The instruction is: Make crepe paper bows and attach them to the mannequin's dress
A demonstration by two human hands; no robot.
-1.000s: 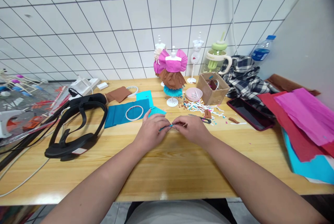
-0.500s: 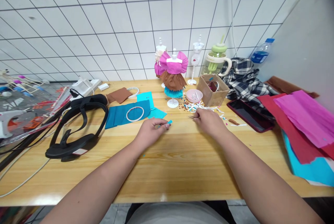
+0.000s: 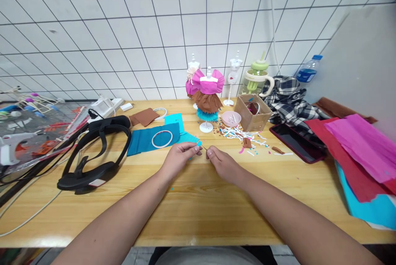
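Note:
Over the middle of the table, my left hand [image 3: 179, 158] pinches a small strip of bright blue paper [image 3: 199, 144] between thumb and fingertips. My right hand [image 3: 224, 166] is closed around a thin pointed tool [image 3: 204, 148]; its exact kind is too small to make out. The tool's tip is beside the blue strip, and I cannot tell whether they touch. Just beyond my hands stands a small dress form [image 3: 208, 96] in a pink top, a brown ruffled skirt and a blue fringed hem. Blue paper sheets [image 3: 144, 138] with a white ring [image 3: 162, 139] lie left of my left hand.
Paper scraps [image 3: 236, 133], a pink dish [image 3: 231, 118] and a cardboard box [image 3: 252, 114] are behind my right hand. A phone [image 3: 297, 143] and coloured paper [image 3: 355, 149] lie right. A black headset strap [image 3: 95, 153] lies left. A bare dress form [image 3: 233, 77] and a jug [image 3: 258, 77] stand behind.
My right hand has moved left, away from the paper scraps, bringing the thin tool up to the blue strip. My left hand keeps its pinch. The camera view has tilted slightly upward.

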